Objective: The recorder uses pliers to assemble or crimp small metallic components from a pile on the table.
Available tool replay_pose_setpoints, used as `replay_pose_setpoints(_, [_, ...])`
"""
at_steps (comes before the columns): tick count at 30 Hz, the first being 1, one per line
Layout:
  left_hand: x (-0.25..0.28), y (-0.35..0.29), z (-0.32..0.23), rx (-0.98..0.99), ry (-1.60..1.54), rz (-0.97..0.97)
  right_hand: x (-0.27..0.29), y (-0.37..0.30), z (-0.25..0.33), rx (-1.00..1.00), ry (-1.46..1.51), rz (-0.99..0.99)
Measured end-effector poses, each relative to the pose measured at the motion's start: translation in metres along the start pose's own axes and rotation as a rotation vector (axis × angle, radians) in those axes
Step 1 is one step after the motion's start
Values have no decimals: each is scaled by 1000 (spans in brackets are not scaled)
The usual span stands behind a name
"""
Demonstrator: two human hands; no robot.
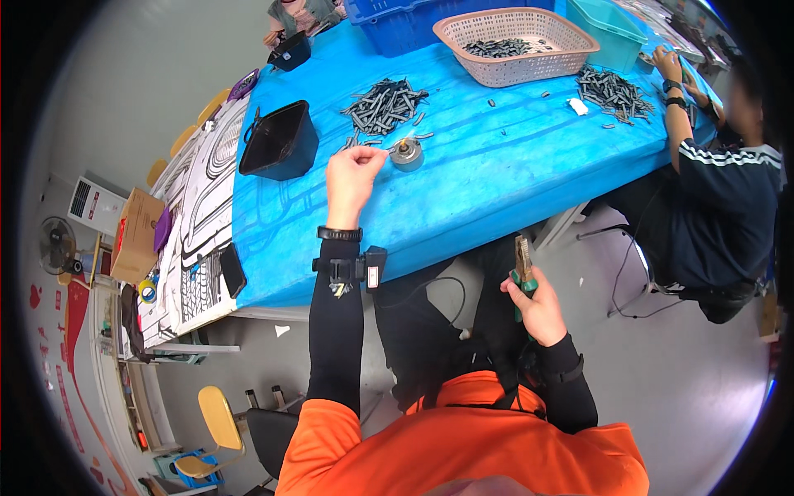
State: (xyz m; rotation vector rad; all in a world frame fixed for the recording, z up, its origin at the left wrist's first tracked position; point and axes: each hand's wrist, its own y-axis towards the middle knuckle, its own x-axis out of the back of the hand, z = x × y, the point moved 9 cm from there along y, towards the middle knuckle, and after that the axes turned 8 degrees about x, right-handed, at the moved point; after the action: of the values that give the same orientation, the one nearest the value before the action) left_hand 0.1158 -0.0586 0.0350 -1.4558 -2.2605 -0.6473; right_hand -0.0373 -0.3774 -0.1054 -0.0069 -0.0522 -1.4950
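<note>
The round metal burner (pixel 407 157) stands on the blue-covered table (pixel 488 182), near the edge closest to the person, with a small yellowish glow at its top. Just beside it on the left, the left hand (pixel 351 178) has thumb and forefinger pinched together on a small thin piece (pixel 391 151) that reaches toward the burner (too small to tell its kind). The right hand (pixel 538 306), low and clear of the table, is closed around green-handled pliers (pixel 523 260), their metal nose pointing up.

Beyond the burner lies a heap of short, dark grey pieces (pixel 385 109), with a few strays near its lower edge. Left of the burner, a black open bin (pixel 304 140) sits on the table. Farther back, a pale pink perforated basket (pixel 529 73) holds more such pieces, with a blue crate (pixel 405 35) behind it to the left and a teal bin (pixel 608 40) to the right. At the right, a co-worker (pixel 719 190) sits by another heap (pixel 614 93).
</note>
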Motion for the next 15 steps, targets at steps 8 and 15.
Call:
replay_pose_setpoints(8, [-19, 17, -5, 16, 118, 34, 4, 0, -5, -11, -14, -3])
replay_pose_setpoints(15, [-21, 18, -7, 23, 145, 47, 2, -1, -12, -9, -4, 0])
